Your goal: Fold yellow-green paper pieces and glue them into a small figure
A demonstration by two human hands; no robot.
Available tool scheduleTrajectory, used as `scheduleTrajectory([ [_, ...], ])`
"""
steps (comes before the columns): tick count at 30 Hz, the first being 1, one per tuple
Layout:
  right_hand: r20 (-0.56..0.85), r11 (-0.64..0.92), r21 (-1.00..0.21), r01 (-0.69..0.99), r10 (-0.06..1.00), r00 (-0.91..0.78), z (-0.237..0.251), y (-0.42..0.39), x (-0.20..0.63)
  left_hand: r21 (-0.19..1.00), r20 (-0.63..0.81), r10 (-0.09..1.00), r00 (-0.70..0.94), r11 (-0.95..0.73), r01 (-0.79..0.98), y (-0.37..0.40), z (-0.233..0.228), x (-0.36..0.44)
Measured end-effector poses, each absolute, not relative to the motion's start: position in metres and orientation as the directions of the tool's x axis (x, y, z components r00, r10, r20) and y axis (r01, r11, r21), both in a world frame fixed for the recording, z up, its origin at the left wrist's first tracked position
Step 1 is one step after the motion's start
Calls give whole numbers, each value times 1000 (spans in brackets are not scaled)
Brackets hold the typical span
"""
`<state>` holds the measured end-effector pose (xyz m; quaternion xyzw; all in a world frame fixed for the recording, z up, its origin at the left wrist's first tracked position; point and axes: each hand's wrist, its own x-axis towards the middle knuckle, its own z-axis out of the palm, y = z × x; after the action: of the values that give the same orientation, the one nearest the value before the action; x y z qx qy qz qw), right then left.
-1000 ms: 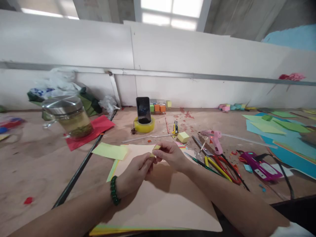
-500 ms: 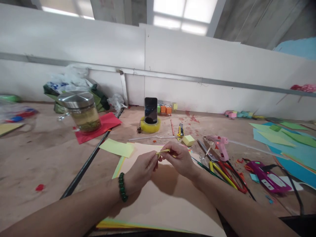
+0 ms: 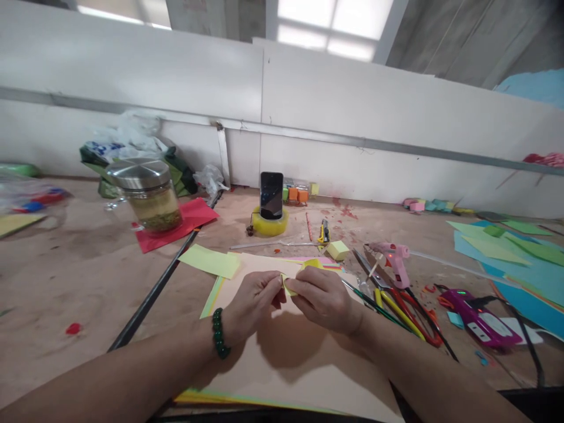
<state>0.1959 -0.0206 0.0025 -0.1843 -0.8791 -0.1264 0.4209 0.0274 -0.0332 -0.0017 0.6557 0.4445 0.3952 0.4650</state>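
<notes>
Between my two hands is a small piece of yellow paper (image 3: 288, 286), pinched by the fingertips above a stack of coloured paper (image 3: 308, 376). My left hand (image 3: 255, 302), below a green bead bracelet (image 3: 219, 333), is closed on the paper's left edge. On the other side my right hand (image 3: 328, 296) is closed on it too, with its thumb pressed along the paper. A second yellow bit (image 3: 312, 264) shows just behind the right knuckles; whether it belongs to the same piece I cannot tell. A pale yellow strip (image 3: 210, 261) lies beyond my left hand, and a yellow paper cube (image 3: 338, 250) beyond my right.
Right of my hands lie scissors (image 3: 434, 329), a pink glue gun (image 3: 394, 258) and a purple power strip (image 3: 482, 320) with cords. A phone (image 3: 271, 197) leans in a yellow tape roll (image 3: 269, 224). A lidded glass jar (image 3: 152, 202) stands on red paper (image 3: 198, 214) at left.
My right hand has turned over, its knuckles now facing up more, and the yellow paper between the fingers has tilted from flat to more upright. The view has shifted slightly.
</notes>
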Motion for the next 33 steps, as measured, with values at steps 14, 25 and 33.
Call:
scheduleTrajectory([
  [14,727,865,224,448,158,-668,5,-18,198,988,40,921,388,21,-152,-36,1,31],
  [25,745,937,-109,333,299,-597,6,-16,197,988,68,902,427,0,-156,-33,4,28],
  [33,719,829,-366,424,541,-437,-3,-6,196,949,162,897,411,-256,185,-34,-6,28],
])
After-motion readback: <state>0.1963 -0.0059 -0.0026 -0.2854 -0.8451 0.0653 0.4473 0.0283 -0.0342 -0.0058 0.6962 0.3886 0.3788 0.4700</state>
